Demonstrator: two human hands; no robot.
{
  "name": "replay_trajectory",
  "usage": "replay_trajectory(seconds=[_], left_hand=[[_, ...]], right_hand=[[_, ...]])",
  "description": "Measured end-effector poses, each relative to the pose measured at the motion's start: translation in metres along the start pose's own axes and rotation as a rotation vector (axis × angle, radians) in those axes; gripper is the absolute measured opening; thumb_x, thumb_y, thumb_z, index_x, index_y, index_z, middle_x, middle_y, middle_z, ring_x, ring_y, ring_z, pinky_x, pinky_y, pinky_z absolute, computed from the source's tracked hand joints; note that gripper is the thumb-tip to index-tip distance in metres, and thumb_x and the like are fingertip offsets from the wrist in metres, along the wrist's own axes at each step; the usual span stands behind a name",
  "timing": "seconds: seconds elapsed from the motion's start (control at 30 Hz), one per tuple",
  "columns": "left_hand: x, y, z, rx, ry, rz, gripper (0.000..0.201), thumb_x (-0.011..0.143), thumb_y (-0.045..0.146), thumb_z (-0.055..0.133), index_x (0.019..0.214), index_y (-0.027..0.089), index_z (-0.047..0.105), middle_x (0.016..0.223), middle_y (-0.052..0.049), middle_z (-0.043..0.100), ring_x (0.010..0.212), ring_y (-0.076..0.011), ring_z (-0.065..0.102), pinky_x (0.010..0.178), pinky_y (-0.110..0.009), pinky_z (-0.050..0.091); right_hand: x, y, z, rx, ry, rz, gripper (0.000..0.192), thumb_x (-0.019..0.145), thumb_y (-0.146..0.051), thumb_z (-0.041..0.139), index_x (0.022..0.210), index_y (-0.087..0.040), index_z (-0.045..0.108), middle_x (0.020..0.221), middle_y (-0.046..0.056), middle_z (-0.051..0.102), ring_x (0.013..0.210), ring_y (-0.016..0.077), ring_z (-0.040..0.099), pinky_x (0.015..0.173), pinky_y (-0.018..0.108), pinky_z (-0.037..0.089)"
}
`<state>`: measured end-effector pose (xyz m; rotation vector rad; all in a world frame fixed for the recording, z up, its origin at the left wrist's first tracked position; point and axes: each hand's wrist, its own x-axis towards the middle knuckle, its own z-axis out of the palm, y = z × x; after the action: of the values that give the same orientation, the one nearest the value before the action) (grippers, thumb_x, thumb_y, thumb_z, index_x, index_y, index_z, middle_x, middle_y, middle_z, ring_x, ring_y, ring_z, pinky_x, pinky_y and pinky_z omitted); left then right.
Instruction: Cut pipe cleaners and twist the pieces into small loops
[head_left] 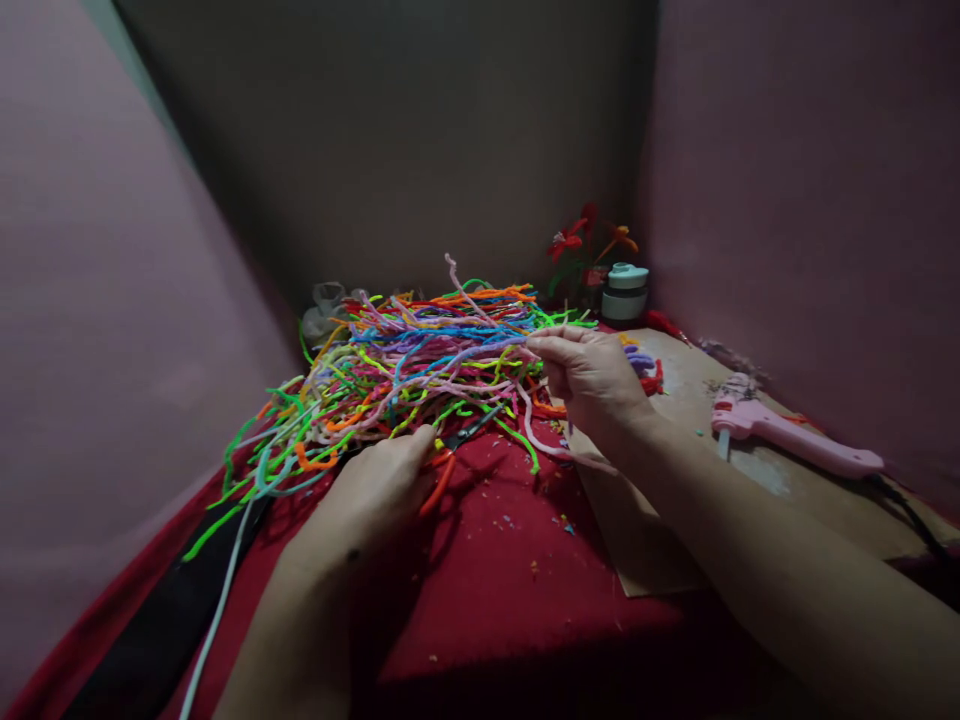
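A heap of pipe cleaners (405, 370) in many colours lies on the red cloth (495, 590) in front of me. My right hand (589, 375) pinches the ends of a few strands at the heap's right side, a pink one trailing down below it. My left hand (382, 490) rests at the heap's near edge, its fingers curled over an orange-handled tool (439, 480) that is mostly hidden; I cannot tell what kind of tool it is.
A pink glue gun (787, 435) lies on a brown cardboard sheet (750, 500) at right, its cord running off right. Pipe-cleaner flowers (585, 245) and a small white jar (626, 290) stand in the far corner. A white cable (217, 600) runs at near left. Walls close in on three sides.
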<state>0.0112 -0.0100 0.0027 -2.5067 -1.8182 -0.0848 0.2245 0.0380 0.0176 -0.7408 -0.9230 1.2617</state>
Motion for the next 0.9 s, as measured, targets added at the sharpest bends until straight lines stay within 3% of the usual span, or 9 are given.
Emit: replay_trajectory(seconds=[0.17,0.27,0.33,0.43,0.5,0.57,0.67,0.77,0.9], left_hand=[[0.006,0.0,0.013,0.035,-0.073,0.024,0.018,0.084,0.031,0.044,0.08,0.019,0.057,0.079,-0.007,0.062,0.066,-0.0178,0.058,0.06,-0.027,0.038],[0.008,0.009,0.013,-0.109,-0.008,0.081,0.017,0.082,0.03,0.051,0.078,0.017,0.062,0.083,-0.009,0.063,0.078,-0.02,0.06,0.071,-0.03,0.043],[0.008,0.018,0.008,-0.387,0.118,0.076,0.02,0.08,0.033,0.056,0.089,0.017,0.064,0.085,-0.008,0.064,0.081,-0.0195,0.06,0.074,-0.029,0.044],[0.007,0.032,-0.001,-1.102,0.202,0.006,0.042,0.079,0.043,0.057,0.112,0.017,0.056,0.072,-0.001,0.06,0.055,-0.0115,0.056,0.051,-0.022,0.043],[0.007,0.038,-0.005,-1.559,0.255,0.009,0.041,0.079,0.047,0.057,0.106,0.016,0.057,0.064,0.002,0.054,0.042,-0.0065,0.046,0.039,-0.018,0.035],[0.007,0.038,-0.008,-1.817,0.41,0.001,0.03,0.077,0.042,0.062,0.091,0.015,0.06,0.06,0.005,0.049,0.038,-0.0035,0.041,0.038,-0.017,0.034],[0.01,0.029,-0.01,-1.834,0.68,-0.068,0.018,0.077,0.03,0.064,0.075,0.012,0.061,0.056,0.005,0.048,0.037,-0.0026,0.04,0.038,-0.016,0.035],[0.014,0.015,-0.011,-1.761,0.89,-0.152,0.019,0.077,0.028,0.065,0.068,0.012,0.061,0.049,0.005,0.048,0.035,-0.0039,0.042,0.037,-0.015,0.036],[0.018,0.0,-0.011,-1.809,1.005,-0.26,0.022,0.079,0.027,0.063,0.063,0.012,0.058,0.052,0.003,0.056,0.045,-0.0075,0.055,0.048,-0.018,0.046]], right_hand=[[-0.003,0.001,0.002,0.052,-0.043,0.011,0.008,0.063,-0.015,0.063,0.066,-0.015,0.056,0.043,-0.008,0.04,0.037,0.0028,0.021,0.037,0.022,0.01],[-0.004,0.002,0.003,0.073,-0.115,0.028,0.009,0.064,-0.016,0.063,0.062,-0.016,0.054,0.042,-0.007,0.041,0.038,0.0037,0.025,0.038,0.022,0.012],[-0.007,0.003,0.004,0.073,-0.188,0.035,0.011,0.064,-0.017,0.064,0.06,-0.015,0.054,0.043,-0.006,0.045,0.039,0.0037,0.029,0.039,0.021,0.014],[-0.013,0.003,0.006,0.042,-0.307,0.058,0.012,0.065,-0.02,0.067,0.062,-0.014,0.056,0.048,-0.005,0.049,0.042,0.0035,0.036,0.04,0.019,0.02],[-0.018,0.005,0.008,-0.012,-0.361,0.095,0.013,0.065,-0.022,0.068,0.064,-0.014,0.058,0.049,-0.005,0.05,0.043,0.0039,0.04,0.042,0.019,0.024],[-0.02,0.009,0.01,-0.097,-0.408,0.144,0.013,0.065,-0.025,0.069,0.066,-0.015,0.06,0.049,-0.005,0.051,0.043,0.0044,0.041,0.044,0.019,0.027],[-0.022,0.013,0.012,-0.343,-0.51,0.168,0.015,0.069,-0.027,0.065,0.063,-0.014,0.062,0.044,-0.004,0.05,0.04,0.0047,0.037,0.043,0.021,0.024],[-0.021,0.015,0.012,-0.605,-0.545,0.102,0.02,0.072,-0.026,0.061,0.057,-0.014,0.062,0.039,-0.004,0.047,0.037,0.0051,0.033,0.042,0.023,0.021],[-0.016,0.019,0.009,-0.636,-0.531,0.078,0.02,0.074,-0.023,0.058,0.058,-0.014,0.062,0.039,-0.004,0.043,0.037,0.0054,0.032,0.042,0.023,0.02]])
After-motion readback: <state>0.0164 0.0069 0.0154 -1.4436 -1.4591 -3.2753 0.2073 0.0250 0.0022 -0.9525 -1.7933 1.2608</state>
